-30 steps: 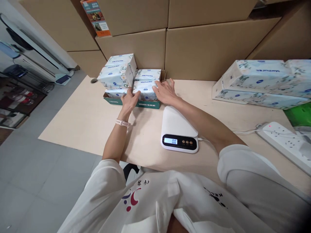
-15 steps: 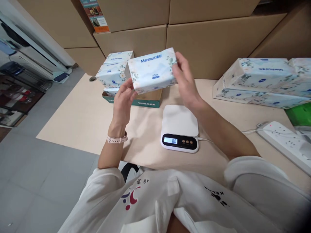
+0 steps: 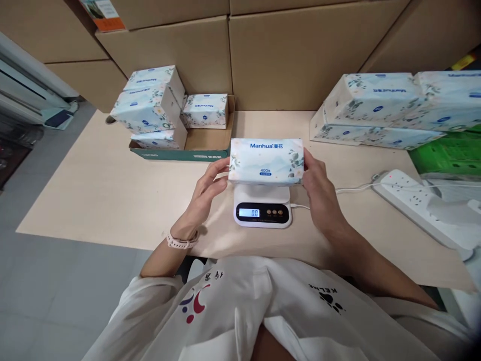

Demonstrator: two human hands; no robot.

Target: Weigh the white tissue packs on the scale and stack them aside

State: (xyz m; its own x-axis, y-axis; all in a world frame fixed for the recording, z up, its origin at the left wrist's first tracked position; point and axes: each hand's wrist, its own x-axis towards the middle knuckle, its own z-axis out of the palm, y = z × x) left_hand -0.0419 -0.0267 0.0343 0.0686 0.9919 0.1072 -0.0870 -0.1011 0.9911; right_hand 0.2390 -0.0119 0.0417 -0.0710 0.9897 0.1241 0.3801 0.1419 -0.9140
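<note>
One pack, labelled "Manhua" and "400": left hand and right hand grip its ends above scale reading "0.0"; pale tabletop; cartons stand at 12 o'clock.

The tissue pack above the scale wears a thin, smooth plastic film, softly shiny and printed. The same film, slightly creased, covers the stacked packs on the right. The scale's body looks like smooth white plastic with a matt platform, its black control panel glossier. The tray is cardboard: printed green outside, raw matt brown inside. Plain, dull corrugated board forms the cartons behind. The tabletop shows a pale, smooth wood-look finish. The power strip is satin white plastic; the shirt is soft, matt, wrinkled cloth.
</note>
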